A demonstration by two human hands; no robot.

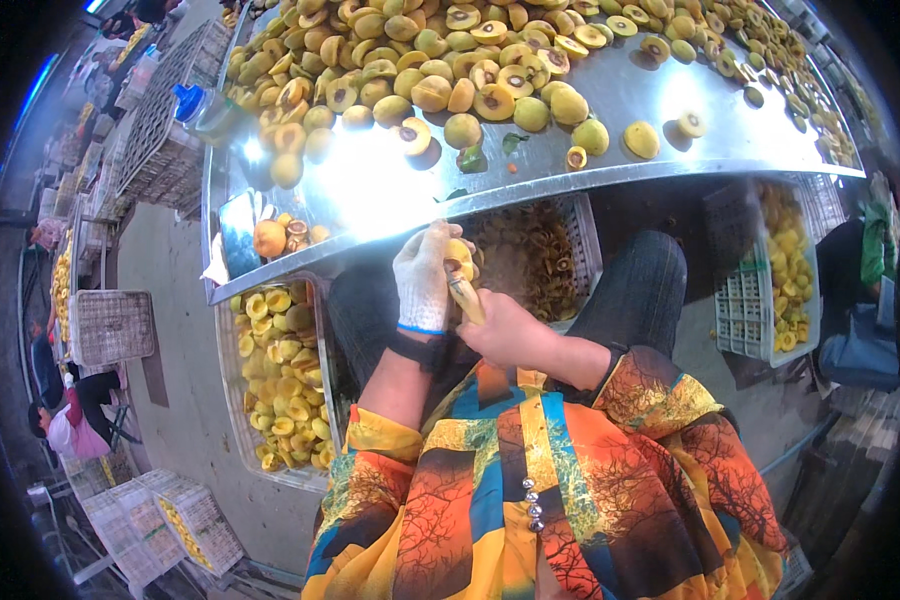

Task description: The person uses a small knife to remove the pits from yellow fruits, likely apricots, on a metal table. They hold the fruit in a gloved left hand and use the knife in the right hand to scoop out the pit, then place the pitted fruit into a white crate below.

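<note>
My left hand [423, 278], in a white knitted glove, is closed around a halved yellow peach [459, 260] just below the table's front edge. The peach's cut face, brown at its centre, is turned toward my right side. My right hand [512, 332] is bare and wraps round a short pitting tool [466, 300] with a pale handle. The tool's tip meets the peach, so its exact shape is hidden. Many halved peaches [432, 93] are heaped on the metal table [570, 178] in front of me, several with brown pits showing.
Below the table edge a crate [582, 240] holds brown pits and scraps. A crate of yellow halves [285, 375] stands left of my legs, another [770, 290] to the right. A blue-capped bottle [202, 112] sits at the table's left. A person [75, 420] sits far left.
</note>
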